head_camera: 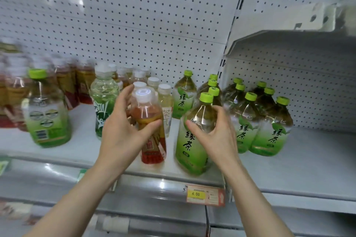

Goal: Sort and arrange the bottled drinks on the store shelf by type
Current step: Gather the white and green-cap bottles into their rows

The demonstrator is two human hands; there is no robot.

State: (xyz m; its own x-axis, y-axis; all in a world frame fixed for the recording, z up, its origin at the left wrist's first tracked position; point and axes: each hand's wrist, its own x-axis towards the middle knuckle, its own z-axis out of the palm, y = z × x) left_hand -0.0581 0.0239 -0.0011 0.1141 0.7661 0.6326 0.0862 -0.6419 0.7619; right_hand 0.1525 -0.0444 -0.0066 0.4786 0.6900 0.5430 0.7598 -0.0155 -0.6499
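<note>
My left hand [123, 129] grips a white-capped bottle of amber tea with a red label [149, 121] at the shelf's front. My right hand [213, 134] grips the shoulder of a large green-capped green tea bottle [192, 140] standing beside it. Several more green tea bottles [267, 127] stand in a group to the right, and one [182, 96] stands behind. White-capped pale tea bottles [164, 102] cluster behind my left hand.
A green-capped bottle [46, 113] and a clear green-patterned bottle [103, 100] stand at the left. Red-labelled tea bottles [65, 86] fill the far left, blurred. The white shelf [308, 159] has a front rail with a price tag [205, 194]. A pegboard wall [134, 25] is behind.
</note>
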